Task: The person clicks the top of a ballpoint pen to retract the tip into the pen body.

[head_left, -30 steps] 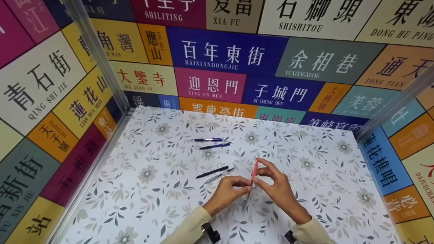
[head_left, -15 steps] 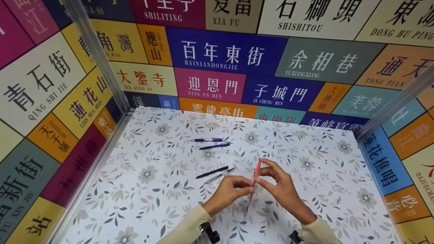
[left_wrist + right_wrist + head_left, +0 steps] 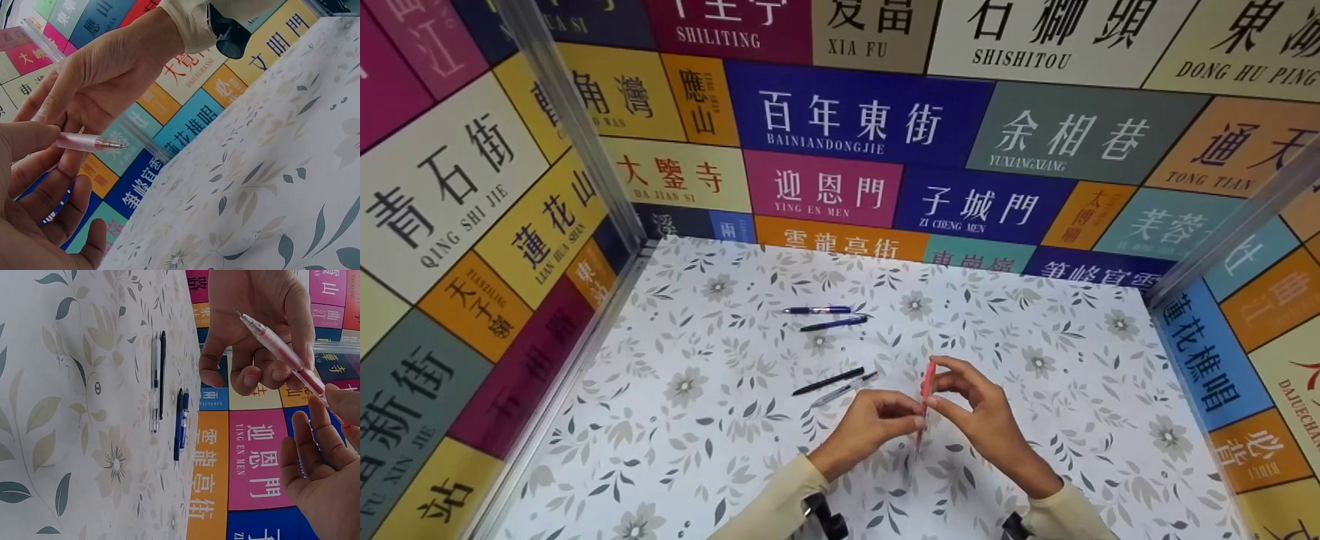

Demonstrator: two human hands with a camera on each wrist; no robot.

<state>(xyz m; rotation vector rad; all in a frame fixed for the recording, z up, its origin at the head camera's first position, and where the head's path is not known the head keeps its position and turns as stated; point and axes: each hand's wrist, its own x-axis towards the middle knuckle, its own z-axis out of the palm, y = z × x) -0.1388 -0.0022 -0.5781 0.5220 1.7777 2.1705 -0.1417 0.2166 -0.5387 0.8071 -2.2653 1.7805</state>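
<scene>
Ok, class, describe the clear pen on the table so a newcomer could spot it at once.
On the flower-patterned table, skip the two blue pens for the black pen nearer the left hand. The clear pen lies just beside it. Unlike those three, its barrel looks pale and see-through.

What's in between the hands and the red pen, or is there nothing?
Nothing that I can see! The left hand and the right hand both pinch the red pen. The black pen and clear pen lie off to the side on the table.
</scene>
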